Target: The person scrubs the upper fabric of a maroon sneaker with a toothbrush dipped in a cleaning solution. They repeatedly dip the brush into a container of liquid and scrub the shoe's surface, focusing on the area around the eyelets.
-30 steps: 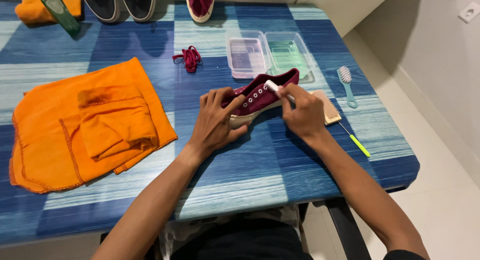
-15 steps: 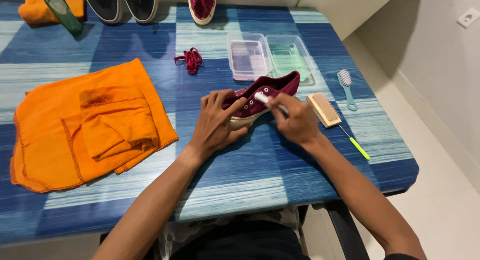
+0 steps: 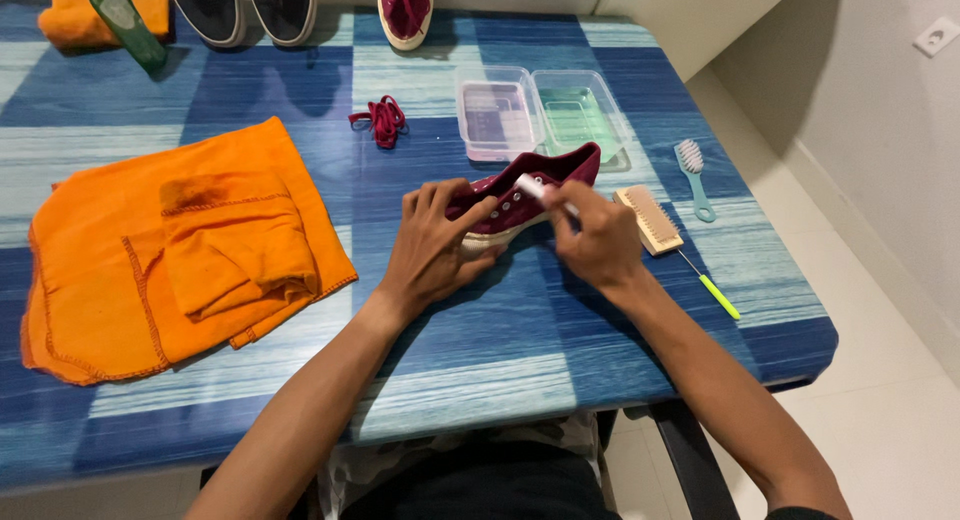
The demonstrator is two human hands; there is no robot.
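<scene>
Left hand (image 3: 432, 248) fingers spread, curled over the toe of the maroon shoe (image 3: 525, 198), pinning it mid-table (image 3: 500, 360). Right hand (image 3: 597, 238) fingers closed in a pinch on a small white brush (image 3: 532, 188), its tip touching the shoe's lace area. Bare room along the table's near edge. 2 clear tubs (image 3: 540, 115) beyond the shoe; contents unclear. Wooden brush (image 3: 648, 218) just right.

- Both forearms are seen bare to the elbow; no sleeves, watch or rings can be made out.
- The left hand (image 3: 432, 250) and right hand (image 3: 597, 242) are ungloved.
- Dark clothing is worn at the lap, over a paler patterned fabric.
</scene>
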